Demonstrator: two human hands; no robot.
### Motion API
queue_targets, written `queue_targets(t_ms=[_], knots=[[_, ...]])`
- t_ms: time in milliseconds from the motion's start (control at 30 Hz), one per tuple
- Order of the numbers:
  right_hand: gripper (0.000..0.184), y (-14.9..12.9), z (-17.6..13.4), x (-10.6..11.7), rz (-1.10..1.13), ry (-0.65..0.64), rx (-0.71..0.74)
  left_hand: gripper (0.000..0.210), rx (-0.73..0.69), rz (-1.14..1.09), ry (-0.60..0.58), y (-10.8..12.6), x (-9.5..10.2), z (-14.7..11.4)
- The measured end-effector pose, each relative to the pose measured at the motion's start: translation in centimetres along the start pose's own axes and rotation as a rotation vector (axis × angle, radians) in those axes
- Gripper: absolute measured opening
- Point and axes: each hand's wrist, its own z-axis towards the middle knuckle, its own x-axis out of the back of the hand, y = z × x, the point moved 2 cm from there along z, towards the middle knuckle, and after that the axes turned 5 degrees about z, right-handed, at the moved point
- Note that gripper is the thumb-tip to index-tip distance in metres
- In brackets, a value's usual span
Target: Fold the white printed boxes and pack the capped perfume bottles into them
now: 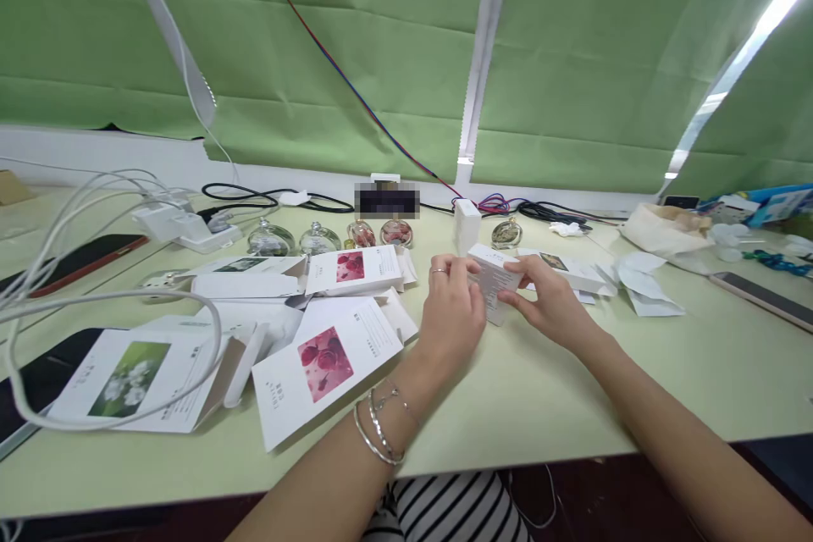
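Note:
Between my two hands, a small white carton (494, 281) with fine print on its side stands tilted just over the table. My left hand (452, 305) closes on its left edge, fingers curled. My right hand (550, 296) pinches the right side between thumb and fingers. Just behind it stands another white box (467, 224), upright. A round glass bottle (506, 233) is beyond my right hand. Left of my left hand lies an opened flat carton with a rose picture (327, 364), and a second rose carton (352, 268) lies behind that.
Several round glass bottles (319, 239) line the back. A white-flower carton (133, 381) lies at left under a looping white cable (216, 330). A power strip (190, 229) sits back left. Crumpled white paper (644, 284), a cloth bag (664, 233) and a phone (765, 298) are at right.

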Motion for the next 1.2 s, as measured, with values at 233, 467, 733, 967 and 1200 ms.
queue_targets(t_ms=[233,467,733,967,1200], knots=[[0.034,-0.7,3.2,-0.8,-0.089,-0.281,-0.158,0.020,-0.055,0.033,-0.234,0.9,-0.8,-1.0],[0.043,-0.8,7.3,-3.4,-0.403,-0.190,-0.008,0.018,-0.003,0.181,-0.429,0.4,-1.3,-1.2],[0.043,0.7,11.6,-7.2,-0.618,-0.103,0.091,0.022,0.010,0.290,-0.566,0.0,-1.3,-1.5],[0.043,1.3,13.2,-8.6,-0.621,-0.114,0.053,0.025,-0.022,0.344,-0.601,0.0,-1.3,-1.7],[0.048,1.5,11.5,-4.5,-0.552,-0.004,0.115,0.023,-0.045,0.418,-0.663,0.1,-1.4,-1.7]])
